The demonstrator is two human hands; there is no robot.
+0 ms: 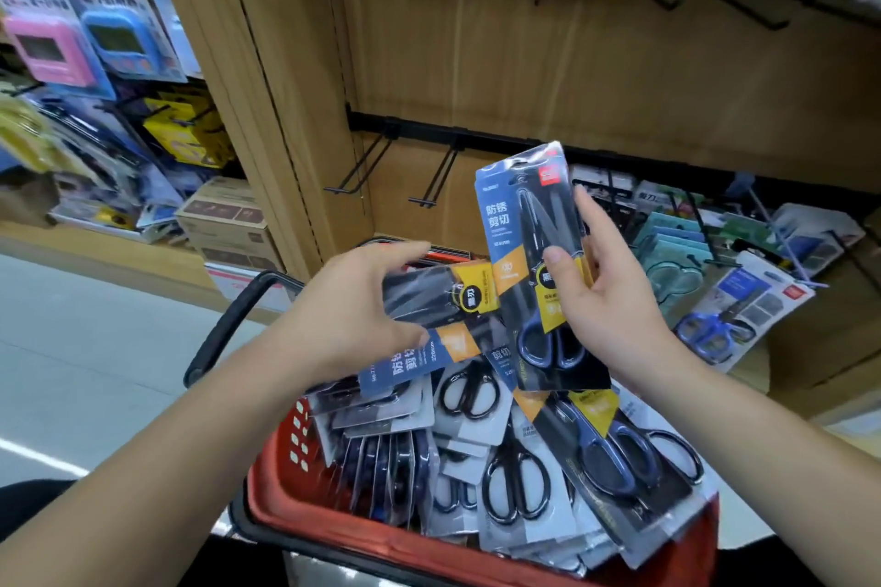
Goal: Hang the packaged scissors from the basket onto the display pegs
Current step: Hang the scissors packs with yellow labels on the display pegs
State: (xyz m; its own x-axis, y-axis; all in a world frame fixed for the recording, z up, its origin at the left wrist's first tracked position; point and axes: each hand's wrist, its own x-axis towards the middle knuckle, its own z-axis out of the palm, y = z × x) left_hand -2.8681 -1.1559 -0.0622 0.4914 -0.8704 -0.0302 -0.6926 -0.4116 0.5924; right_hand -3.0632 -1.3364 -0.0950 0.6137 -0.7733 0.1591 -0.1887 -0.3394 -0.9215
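A red basket (333,534) at the bottom centre holds several packaged scissors (515,481) with black or blue handles. My right hand (605,296) grips an upright pack of blue-handled scissors (519,253) above the basket, its hang hole end pointing up. My left hand (353,305) holds another pack (429,296) lying sideways over the pile, thumb under and fingers across its top. Empty black display pegs (438,176) stick out from the wooden back panel just above and behind both hands. Further empty pegs (662,0) line the rail higher up.
To the right, hooks carry other scissor packs (734,315) and teal packages (677,238). On the left, a neighbouring shelf section holds timers (114,38) and cartons (224,215). The basket's black handle (229,319) arches over its left side, with grey floor beyond.
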